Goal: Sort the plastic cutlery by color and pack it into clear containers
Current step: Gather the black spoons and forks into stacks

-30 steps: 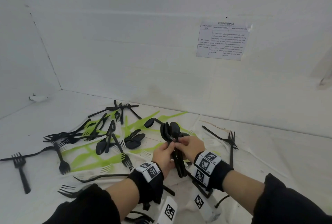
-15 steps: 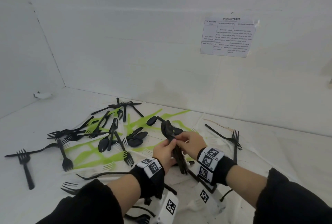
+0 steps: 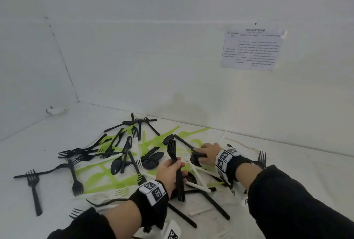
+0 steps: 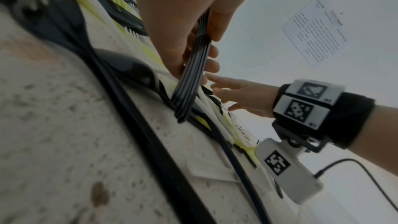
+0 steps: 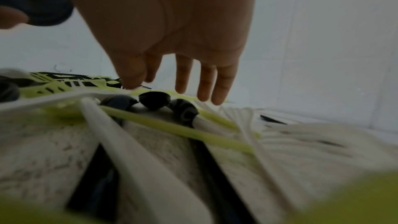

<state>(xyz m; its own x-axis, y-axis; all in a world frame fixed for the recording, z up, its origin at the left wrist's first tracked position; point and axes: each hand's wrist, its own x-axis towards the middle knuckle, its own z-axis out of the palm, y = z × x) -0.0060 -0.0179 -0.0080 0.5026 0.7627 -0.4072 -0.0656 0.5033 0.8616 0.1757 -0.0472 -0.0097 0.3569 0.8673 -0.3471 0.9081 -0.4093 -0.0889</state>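
My left hand (image 3: pixel 169 171) grips a stacked bundle of black forks (image 3: pixel 172 152) upright above the pile, tines up. The left wrist view shows the bundle's handles (image 4: pixel 191 74) running through my left hand's curled fingers (image 4: pixel 212 52), with the lower ends near the cloth. My right hand (image 3: pixel 208 152) lies to the right of the bundle, low over the pile and holding nothing. In the right wrist view its fingers (image 5: pixel 204 84) are stretched out straight just above a few black spoons (image 5: pixel 154 100). A white fork (image 3: pixel 193 169) lies between my hands.
Black, green and white cutlery lies scattered across a stained white cloth (image 3: pixel 239 210) on the white floor, mostly left of my hands. Lone black forks (image 3: pixel 33 187) lie at the far left and another (image 3: pixel 262 157) lies behind my right wrist. White walls close the back and left; a printed sheet (image 3: pixel 251 50) hangs there.
My right hand has let go of the black bundle and moved right and down to the pile, fingers spread. My left hand still holds the bundle, now tilted more upright.
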